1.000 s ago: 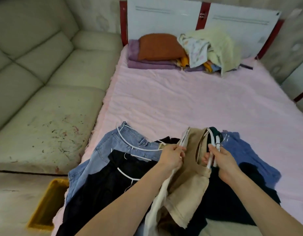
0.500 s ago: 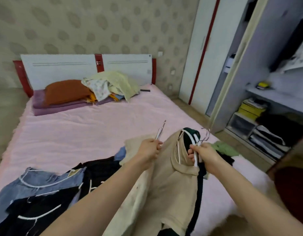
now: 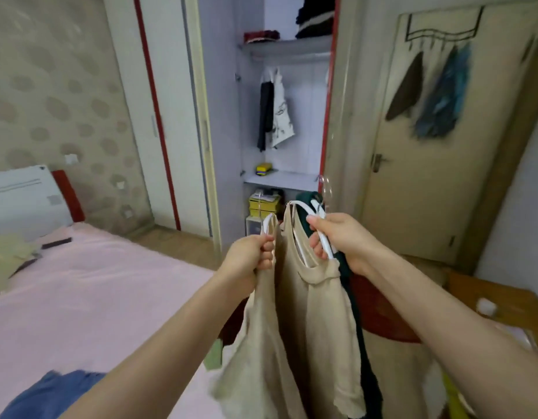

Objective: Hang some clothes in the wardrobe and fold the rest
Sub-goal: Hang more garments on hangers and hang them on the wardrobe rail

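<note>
Since half a second ago my view swung from bed to open wardrobe [image 3: 279, 116]. Left hand [image 3: 249, 258] fist-clamped on a white plastic hanger with beige top [image 3: 261, 343]; right hand [image 3: 343, 237] gripping bunched white hangers [image 3: 320, 231] carrying a second beige and a dark green garment [image 3: 346, 273]. Risk: hooks tangling, tops sliding off.

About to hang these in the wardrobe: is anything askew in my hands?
Yes. The beige top is held unevenly: the left hand and right hand grip separate white hangers, so it sags between.
</note>
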A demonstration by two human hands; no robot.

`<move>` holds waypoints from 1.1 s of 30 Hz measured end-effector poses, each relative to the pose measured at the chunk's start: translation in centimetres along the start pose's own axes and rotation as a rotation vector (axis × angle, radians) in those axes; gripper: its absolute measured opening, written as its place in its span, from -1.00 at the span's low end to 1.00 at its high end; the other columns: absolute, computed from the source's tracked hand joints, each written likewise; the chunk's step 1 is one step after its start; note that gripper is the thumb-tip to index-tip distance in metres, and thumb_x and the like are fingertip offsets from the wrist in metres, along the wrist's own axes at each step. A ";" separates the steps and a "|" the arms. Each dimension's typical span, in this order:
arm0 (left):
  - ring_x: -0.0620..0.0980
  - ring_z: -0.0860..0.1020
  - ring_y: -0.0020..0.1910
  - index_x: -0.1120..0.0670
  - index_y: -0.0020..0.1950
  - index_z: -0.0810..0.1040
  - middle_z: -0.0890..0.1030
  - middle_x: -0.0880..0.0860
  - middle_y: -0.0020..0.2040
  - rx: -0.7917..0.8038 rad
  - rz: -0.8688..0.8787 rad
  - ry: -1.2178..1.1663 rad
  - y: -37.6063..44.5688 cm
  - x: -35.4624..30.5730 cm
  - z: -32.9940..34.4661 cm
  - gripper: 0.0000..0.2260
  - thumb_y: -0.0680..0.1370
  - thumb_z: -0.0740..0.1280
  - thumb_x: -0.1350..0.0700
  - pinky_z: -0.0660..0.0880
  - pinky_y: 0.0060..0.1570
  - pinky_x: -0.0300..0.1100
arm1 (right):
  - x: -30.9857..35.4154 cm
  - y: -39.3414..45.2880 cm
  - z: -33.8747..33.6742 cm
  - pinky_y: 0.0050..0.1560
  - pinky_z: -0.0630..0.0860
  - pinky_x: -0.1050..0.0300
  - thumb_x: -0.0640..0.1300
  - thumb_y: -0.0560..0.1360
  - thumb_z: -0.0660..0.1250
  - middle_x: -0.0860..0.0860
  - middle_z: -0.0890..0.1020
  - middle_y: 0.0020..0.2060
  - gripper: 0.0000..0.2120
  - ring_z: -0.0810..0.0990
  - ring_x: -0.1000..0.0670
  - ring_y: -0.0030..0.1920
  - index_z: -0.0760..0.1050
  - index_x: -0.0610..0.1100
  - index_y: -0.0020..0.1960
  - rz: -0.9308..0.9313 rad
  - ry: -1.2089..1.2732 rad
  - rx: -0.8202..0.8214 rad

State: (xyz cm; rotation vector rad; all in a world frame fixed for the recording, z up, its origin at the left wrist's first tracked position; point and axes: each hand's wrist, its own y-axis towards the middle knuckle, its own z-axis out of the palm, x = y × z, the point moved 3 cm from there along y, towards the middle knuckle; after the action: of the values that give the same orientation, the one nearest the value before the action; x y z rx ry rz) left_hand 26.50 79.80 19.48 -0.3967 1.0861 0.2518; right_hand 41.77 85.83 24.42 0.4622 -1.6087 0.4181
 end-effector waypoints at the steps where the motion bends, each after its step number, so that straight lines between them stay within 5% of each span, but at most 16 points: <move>1: -0.20 0.20 -0.67 0.16 -0.15 0.39 0.30 -0.04 -0.50 0.005 0.006 0.033 1.7 1.3 1.1 -0.77 0.65 0.03 0.28 0.12 -0.72 -0.39 | -1.4 0.6 -0.9 -0.57 0.38 0.25 -0.15 0.62 0.21 -0.09 0.51 -0.52 -0.79 0.43 0.05 -0.61 0.41 -0.19 -0.18 0.026 -0.034 -0.031; 6: -0.18 0.26 -0.65 0.16 -0.21 0.43 0.35 -0.01 -0.48 0.013 -0.060 0.239 10.4 6.5 5.9 -0.74 0.63 0.07 0.28 0.19 -0.68 -0.36 | -10.7 4.6 -7.9 -0.56 0.36 0.17 -0.20 0.61 0.20 -0.13 0.52 -0.45 -0.86 0.43 -0.01 -0.57 0.43 -0.24 -0.09 0.269 -0.227 -0.164; 10: -0.20 0.17 -0.76 0.16 -0.28 0.34 0.30 -0.05 -0.62 0.084 -0.145 0.171 20.5 4.0 11.2 -0.68 0.64 0.00 0.31 0.10 -0.73 -0.40 | -10.2 12.0 -15.6 -0.60 0.33 0.23 -0.20 0.61 0.21 -0.16 0.50 -0.41 -0.83 0.39 0.04 -0.62 0.46 -0.31 0.02 0.275 -0.180 -0.396; 20: -0.20 0.26 -0.73 0.11 -0.30 0.37 0.35 -0.10 -0.66 0.158 -0.208 0.268 37.0 7.1 19.1 -0.68 0.63 0.06 0.29 0.16 -0.72 -0.42 | -10.9 22.4 -26.5 -0.52 0.38 0.19 -0.20 0.58 0.27 -0.10 0.52 -0.43 -0.89 0.43 0.02 -0.54 0.48 -0.25 -0.06 0.373 -0.233 -0.510; 25: -0.19 0.22 -0.77 0.14 -0.30 0.37 0.33 -0.07 -0.68 0.086 -0.193 0.258 44.9 7.9 21.9 -0.67 0.65 0.05 0.29 0.12 -0.73 -0.43 | -11.0 30.0 -31.6 -0.51 0.39 0.20 -0.22 0.56 0.30 -0.09 0.51 -0.41 -0.89 0.43 0.04 -0.52 0.48 -0.27 0.02 0.384 -0.231 -0.462; 28: -0.18 0.22 -0.76 0.16 -0.31 0.36 0.34 0.00 -0.57 0.005 -0.141 0.237 50.3 7.7 23.1 -0.67 0.63 0.05 0.33 0.13 -0.71 -0.43 | -11.4 36.7 -33.9 -0.55 0.37 0.22 -0.23 0.57 0.27 -0.09 0.49 -0.40 -0.87 0.41 0.05 -0.54 0.46 -0.29 0.07 0.372 -0.232 -0.362; 33: -0.20 0.20 -0.78 0.12 -0.33 0.35 0.29 -0.08 -0.70 -0.180 -0.115 0.198 57.9 5.0 21.8 -0.66 0.64 0.07 0.30 0.12 -0.74 -0.45 | -10.7 48.6 -34.7 -0.62 0.34 0.27 -0.23 0.61 0.22 -0.11 0.47 -0.42 -0.88 0.41 0.07 -0.63 0.41 -0.30 0.06 0.367 -0.205 -0.126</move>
State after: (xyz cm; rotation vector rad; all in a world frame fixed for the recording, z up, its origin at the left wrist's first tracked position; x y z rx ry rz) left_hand 23.84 141.46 12.93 -0.6536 1.2340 0.2119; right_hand 46.20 145.88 16.96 0.1135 -1.9138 0.5533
